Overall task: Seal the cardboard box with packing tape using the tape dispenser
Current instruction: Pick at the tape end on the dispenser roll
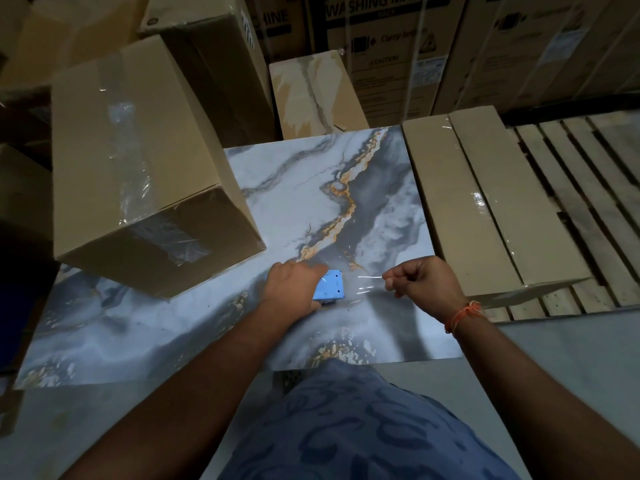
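My left hand (294, 289) grips a blue tape dispenser (329, 285) resting on the marble-patterned tabletop (294, 188). My right hand (424, 285) is closed, pinching the free end of clear packing tape (367, 284) stretched from the dispenser to the right, just above the table. A large cardboard box (138, 168) with clear tape over its top seam and near end stands at the left of the table. A flatter cardboard box (485, 199), with tape along its middle seam, lies at the right edge.
More cardboard boxes (214, 57) stand behind the table, and printed appliance cartons (398, 46) line the back. A wooden pallet (581, 202) lies to the right. Grey floor (554, 358) shows near my body.
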`<state>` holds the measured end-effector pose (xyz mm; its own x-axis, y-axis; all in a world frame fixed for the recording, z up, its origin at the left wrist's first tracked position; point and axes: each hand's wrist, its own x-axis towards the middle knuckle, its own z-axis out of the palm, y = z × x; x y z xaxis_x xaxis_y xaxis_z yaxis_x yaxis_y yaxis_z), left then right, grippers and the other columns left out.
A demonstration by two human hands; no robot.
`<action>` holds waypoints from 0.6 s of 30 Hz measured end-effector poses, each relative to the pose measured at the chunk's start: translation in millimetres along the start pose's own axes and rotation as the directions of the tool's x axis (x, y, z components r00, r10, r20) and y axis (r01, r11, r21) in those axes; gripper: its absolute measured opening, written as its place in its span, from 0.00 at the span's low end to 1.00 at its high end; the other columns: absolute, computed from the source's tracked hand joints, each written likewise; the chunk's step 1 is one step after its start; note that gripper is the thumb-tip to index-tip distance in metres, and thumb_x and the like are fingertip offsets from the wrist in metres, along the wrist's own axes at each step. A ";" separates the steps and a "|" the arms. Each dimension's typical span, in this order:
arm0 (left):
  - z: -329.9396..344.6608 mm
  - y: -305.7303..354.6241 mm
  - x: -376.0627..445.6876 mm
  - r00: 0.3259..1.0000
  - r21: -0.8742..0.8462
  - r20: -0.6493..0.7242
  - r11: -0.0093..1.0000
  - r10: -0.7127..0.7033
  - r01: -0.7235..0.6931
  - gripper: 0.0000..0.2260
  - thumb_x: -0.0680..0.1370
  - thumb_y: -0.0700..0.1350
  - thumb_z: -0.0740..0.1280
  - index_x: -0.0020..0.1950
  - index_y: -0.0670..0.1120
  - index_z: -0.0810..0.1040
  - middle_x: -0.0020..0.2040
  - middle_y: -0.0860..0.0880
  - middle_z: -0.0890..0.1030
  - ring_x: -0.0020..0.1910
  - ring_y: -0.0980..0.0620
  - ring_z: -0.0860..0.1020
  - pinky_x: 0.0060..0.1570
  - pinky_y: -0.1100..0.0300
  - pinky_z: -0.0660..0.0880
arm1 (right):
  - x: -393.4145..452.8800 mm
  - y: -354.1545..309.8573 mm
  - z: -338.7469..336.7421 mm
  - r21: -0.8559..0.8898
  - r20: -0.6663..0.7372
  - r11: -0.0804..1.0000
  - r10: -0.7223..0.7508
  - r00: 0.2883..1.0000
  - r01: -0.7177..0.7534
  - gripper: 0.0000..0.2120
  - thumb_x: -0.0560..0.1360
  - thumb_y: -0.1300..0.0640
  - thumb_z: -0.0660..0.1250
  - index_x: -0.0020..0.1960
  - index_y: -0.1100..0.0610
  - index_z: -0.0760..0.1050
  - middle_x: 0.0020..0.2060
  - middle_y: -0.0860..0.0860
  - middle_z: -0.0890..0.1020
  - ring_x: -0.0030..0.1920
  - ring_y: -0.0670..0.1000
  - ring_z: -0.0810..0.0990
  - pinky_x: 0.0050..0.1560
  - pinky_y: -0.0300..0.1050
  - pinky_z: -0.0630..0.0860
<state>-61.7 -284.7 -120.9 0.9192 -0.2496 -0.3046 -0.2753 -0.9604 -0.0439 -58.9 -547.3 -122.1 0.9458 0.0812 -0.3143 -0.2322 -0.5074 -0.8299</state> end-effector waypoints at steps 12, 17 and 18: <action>-7.6 55.2 29.9 0.988 0.281 0.156 0.959 -0.002 -0.042 0.21 0.75 0.52 0.71 0.66 0.50 0.72 0.54 0.48 0.81 0.53 0.45 0.80 0.44 0.54 0.66 | 11.4 25.8 8.1 -0.130 -0.066 0.991 -0.002 0.998 -0.007 0.07 0.73 0.63 0.71 0.46 0.55 0.86 0.38 0.50 0.87 0.39 0.47 0.83 0.41 0.28 0.72; -3.6 68.2 45.5 0.975 0.260 0.221 0.962 0.027 -0.085 0.20 0.76 0.50 0.70 0.67 0.49 0.75 0.59 0.48 0.81 0.59 0.46 0.79 0.46 0.56 0.67 | 13.6 28.6 20.7 -0.181 -0.160 0.980 0.048 0.986 -0.077 0.10 0.72 0.63 0.70 0.51 0.52 0.78 0.35 0.51 0.86 0.36 0.51 0.82 0.37 0.39 0.72; -4.4 67.7 48.2 0.971 0.206 0.235 0.975 0.034 -0.084 0.20 0.76 0.53 0.69 0.67 0.48 0.75 0.61 0.47 0.80 0.61 0.45 0.79 0.48 0.56 0.69 | 12.6 28.5 22.8 -0.180 -0.185 0.979 0.059 0.981 -0.093 0.11 0.72 0.63 0.69 0.53 0.53 0.76 0.35 0.51 0.86 0.37 0.52 0.82 0.38 0.42 0.73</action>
<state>-34.7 -362.3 -134.4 0.8175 -0.2455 -0.5210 -0.4034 -0.8897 -0.2137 -58.8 -541.2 -160.2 0.9563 -0.1091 -0.2713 -0.2739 -0.6591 -0.7004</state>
